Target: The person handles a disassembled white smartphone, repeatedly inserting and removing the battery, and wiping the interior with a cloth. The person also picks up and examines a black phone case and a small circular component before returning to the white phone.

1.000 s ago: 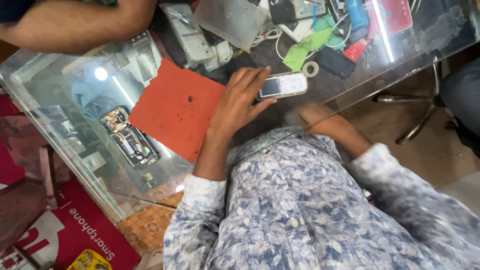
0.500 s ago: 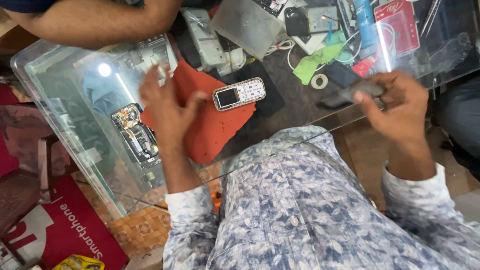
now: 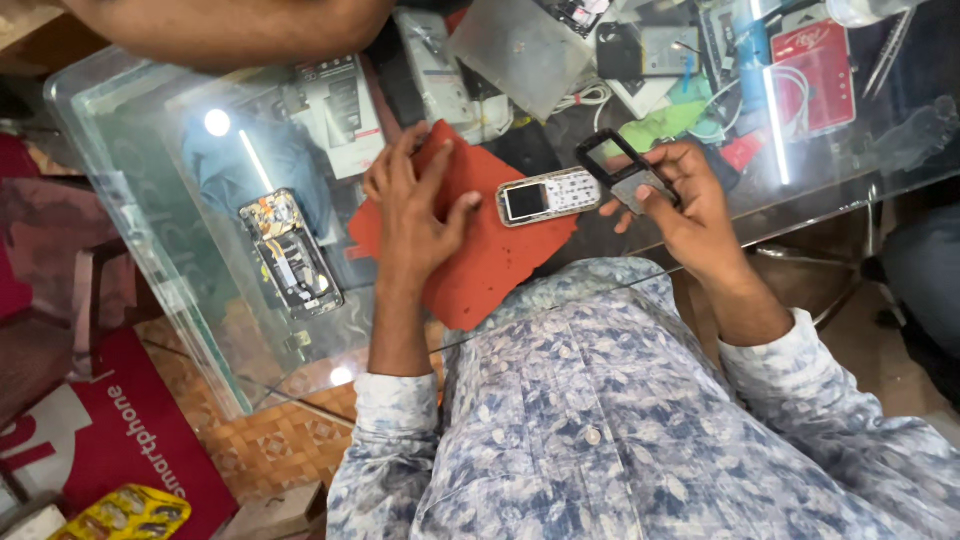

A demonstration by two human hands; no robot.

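Change: half a second ago the right hand (image 3: 690, 205) was out at the table edge with a dark piece; now it is closer, just beside the small phone (image 3: 548, 196), and the piece shows as a black front frame (image 3: 622, 166) with an open window.
Change, left: the left hand (image 3: 415, 205) was raised with spread fingers; now it lies flat on the orange mat (image 3: 490, 265).
Meaning: I judge the frame is off the phone and being looked at, while the phone waits on the mat.
Phone place: on the orange mat on the glass table (image 3: 150, 160), between the two hands, the left thumb almost touching its screen end.
Phone direction: it lies face up, long axis nearly left to right in the view, slightly tilted; the screen end points to the left hand, the keypad end to the right hand.
Left fingers: stretched and a little apart, pressing the mat, holding nothing.
Right fingers: curled around the lower part of the frame, thumb on top, a firm pinch.
Frame direction: long axis runs diagonally, up and away from the person.
Nearby: an opened phone body (image 3: 290, 255) lies well apart on the glass; another person's arm (image 3: 230, 25) rests at the far edge.
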